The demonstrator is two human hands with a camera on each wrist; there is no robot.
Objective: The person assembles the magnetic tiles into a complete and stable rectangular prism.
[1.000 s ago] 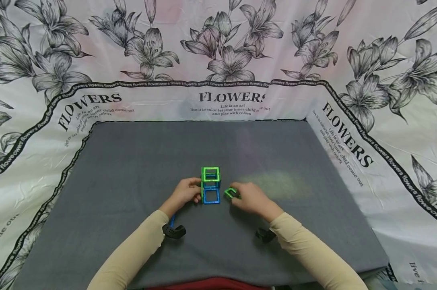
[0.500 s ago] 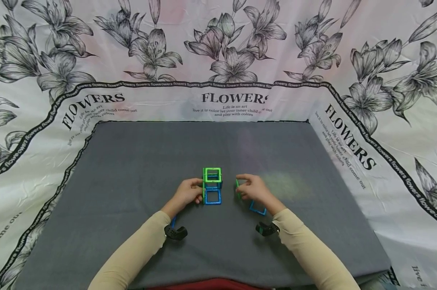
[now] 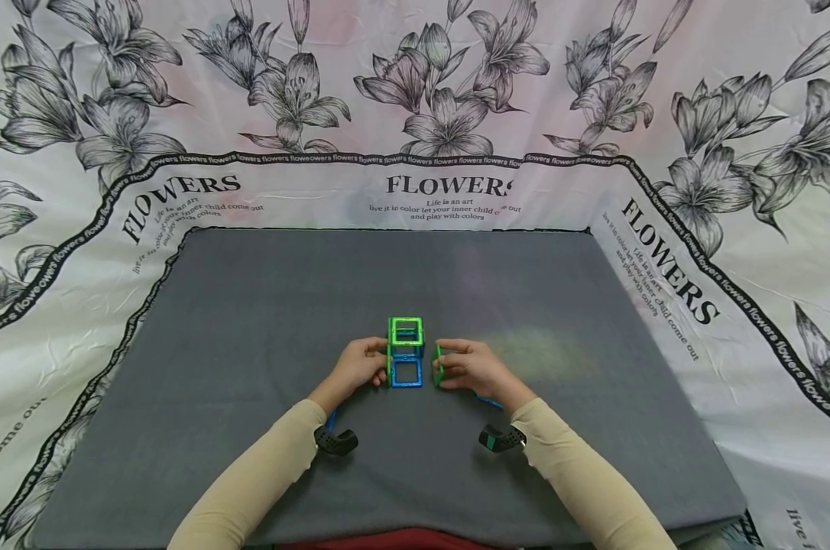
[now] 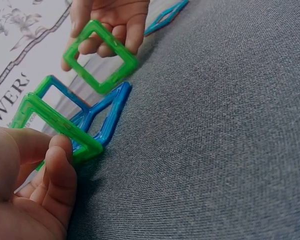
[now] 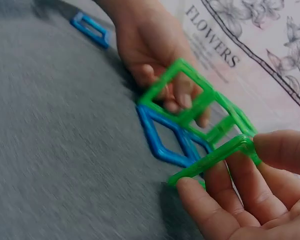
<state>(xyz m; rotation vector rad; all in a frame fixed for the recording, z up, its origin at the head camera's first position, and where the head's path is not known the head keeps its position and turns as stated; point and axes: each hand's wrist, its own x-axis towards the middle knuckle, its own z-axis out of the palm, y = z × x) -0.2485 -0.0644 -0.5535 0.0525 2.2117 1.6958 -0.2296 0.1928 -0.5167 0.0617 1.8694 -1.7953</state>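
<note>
A small structure of hollow square magnetic tiles stands mid-table, with a green tile (image 3: pixel 406 342) on top and a blue tile (image 3: pixel 406 384) flat at its front. At its left side my left hand (image 3: pixel 353 368) grips an upright green tile (image 4: pixel 65 127) by the edge. My right hand (image 3: pixel 480 369) pinches another green square tile (image 5: pixel 210 161) between thumb and fingertips. In the head view this tile is upright, slightly right of the structure, with a narrow gap between them. The far inner faces of the structure are partly hidden.
One loose blue tile (image 3: pixel 489 401) lies by my right wrist, mostly covered by it. Another blue tile (image 5: pixel 94 24) lies near my left wrist. A grey cloth (image 3: pixel 284 290) covers the table, and a flower-printed sheet (image 3: pixel 305 191) rises behind it and at its sides.
My right hand first moved right with the green tile, turning it upright, then came back left towards the structure. The loose blue tile came into view beneath it. My left hand stayed at the structure.
</note>
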